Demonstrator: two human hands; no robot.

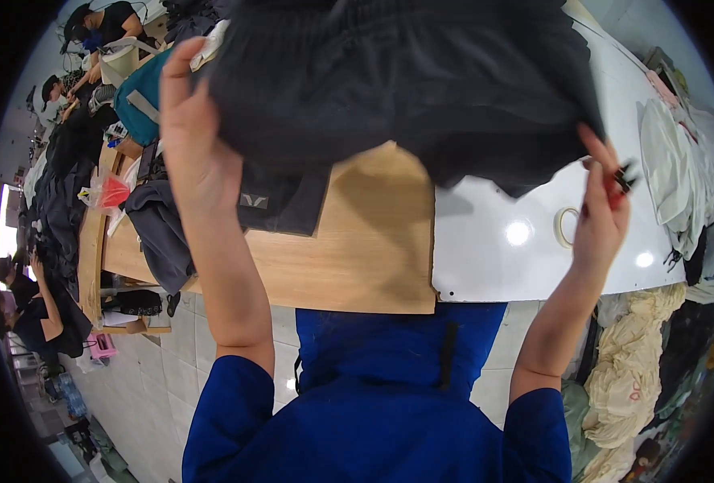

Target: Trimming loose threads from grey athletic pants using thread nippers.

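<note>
A pair of black shorts [405,88] with a gathered waist is held up and spread above the table, its upper edge cut off by the frame. At its left side is my left hand [197,129], blurred, with the fingers curled at the edge of the cloth. My right hand [602,197] pinches the lower right corner of the shorts. A small red and black tool [621,183] also sits in that hand; its kind is hard to make out. Under the shorts, a dark folded garment [288,211] with a small light mark lies on the wooden tabletop [357,258].
On the white tabletop [485,258] lies a roll of tape [564,228]. Pale cloth [670,169] hangs at the right, above a cream fabric bundle [634,362]. Dark cloth [160,229] and a teal bag [141,101] are at the left. Several people work farther left.
</note>
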